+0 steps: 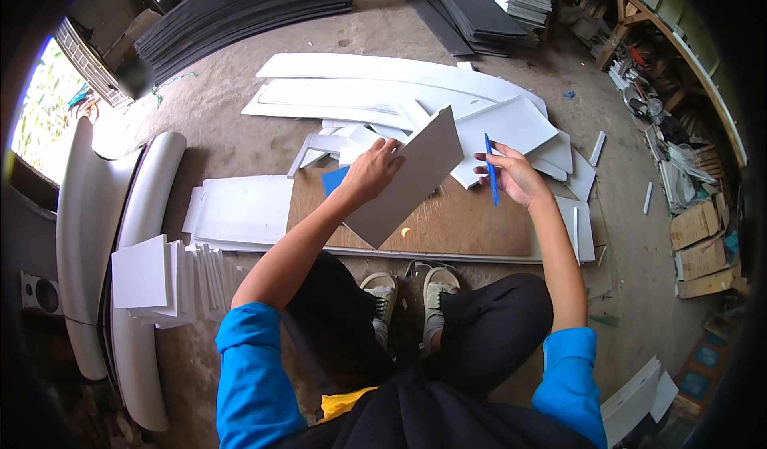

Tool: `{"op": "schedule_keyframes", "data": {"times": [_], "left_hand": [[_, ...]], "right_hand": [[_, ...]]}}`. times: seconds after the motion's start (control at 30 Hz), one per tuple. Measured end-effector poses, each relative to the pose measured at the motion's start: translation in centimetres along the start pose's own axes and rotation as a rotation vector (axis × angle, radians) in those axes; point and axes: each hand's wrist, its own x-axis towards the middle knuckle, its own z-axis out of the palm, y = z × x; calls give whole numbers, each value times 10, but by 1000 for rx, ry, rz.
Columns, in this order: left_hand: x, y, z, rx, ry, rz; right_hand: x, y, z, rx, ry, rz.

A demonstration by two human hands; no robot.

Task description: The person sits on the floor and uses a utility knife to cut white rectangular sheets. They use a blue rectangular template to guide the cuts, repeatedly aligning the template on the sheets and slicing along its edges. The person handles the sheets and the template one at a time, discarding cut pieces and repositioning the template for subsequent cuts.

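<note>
My left hand (373,172) is closed on the edge of a flat, rectangular foam board (419,176), tilted up over the work surface with its greyish face showing. Between the fingers of my right hand (514,174) is a slim blue pen-shaped tool (491,179), held upright just right of the board; I cannot tell whether it is a pen or a cutter. Below both hands lies a brown wooden board (479,221). Part of a flat blue piece (334,180) shows beside my left wrist; the raised board hides some of the surface behind it.
White offcuts (503,133) and long curved white sheets (351,89) lie beyond the wooden board. To the left stand a row of small white panels (144,277) and big white rolls (148,201). Dark sheets (248,17) are stacked at the back; cardboard (699,229) lies right.
</note>
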Motion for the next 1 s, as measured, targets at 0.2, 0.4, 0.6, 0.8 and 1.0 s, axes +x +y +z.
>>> {"op": "schedule_keyframes", "data": {"times": [0.2,0.4,0.6,0.8,1.0], "left_hand": [[4,10,4,-44,1,-120],[4,21,12,-2,-47,-115],[3,33,13,2,-21,-164],[0,38,10,-13,-2,-145],[0,42,12,-6,-15,-133]], "right_hand": [[7,6,13,-276,-25,65],[15,20,36,-1007,120,-491],[12,15,49,-1318,307,-676],[12,12,53,-1329,329,-685],[20,15,43,-1358,394,-668]]}}
